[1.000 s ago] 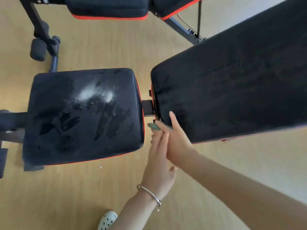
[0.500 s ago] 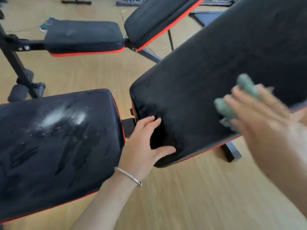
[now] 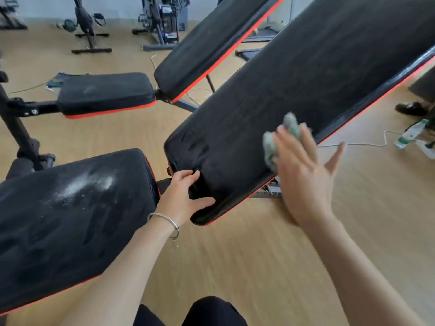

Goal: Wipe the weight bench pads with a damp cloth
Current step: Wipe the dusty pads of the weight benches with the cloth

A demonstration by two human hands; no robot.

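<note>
On back pad [image 3: 306,78]: right hand [image 3: 303,175] flat, pressing cloth [image 3: 268,147]; left hand [image 3: 181,196] grips its lower end; dusty seat pad [image 3: 70,208] beside

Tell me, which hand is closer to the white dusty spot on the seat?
Left. The left hand grips the bottom corner of the backrest pad, right of the white dusty spot. The right hand presses the green cloth farther right.
</note>
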